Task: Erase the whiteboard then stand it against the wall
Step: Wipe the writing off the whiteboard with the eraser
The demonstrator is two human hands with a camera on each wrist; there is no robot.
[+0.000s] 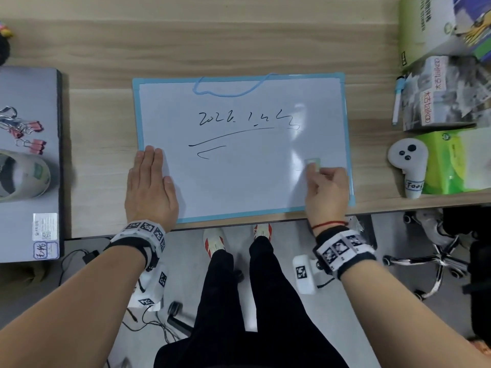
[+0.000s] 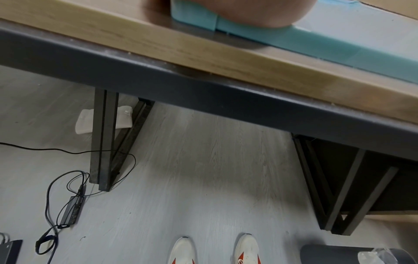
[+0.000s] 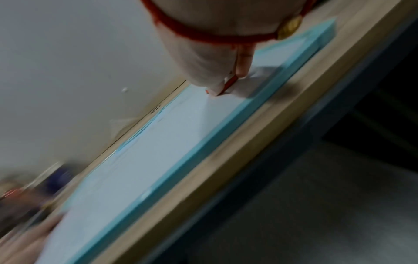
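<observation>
A whiteboard (image 1: 239, 176) with a light blue frame lies flat on the wooden desk (image 1: 186, 43), black writing across its upper middle and a blue hanging cord (image 1: 228, 87) at its top. My left hand (image 1: 150, 181) lies flat with straight fingers on the board's lower left edge. My right hand (image 1: 325, 189) grips a small pale eraser (image 1: 313, 163) and presses it on the board's lower right part. In the left wrist view only the heel of the left hand (image 2: 248, 12) and the blue frame (image 2: 316, 41) show. The blurred right wrist view shows the right hand (image 3: 217, 59) on the board (image 3: 158, 151).
A grey laptop (image 1: 26, 160) with binder clips and a tape roll (image 1: 21, 176) lies left. Boxes, a marker (image 1: 397, 102), a white controller (image 1: 409, 166) and a green pack crowd the right. The desk's front edge runs just below the board. An office chair (image 1: 438, 256) stands right.
</observation>
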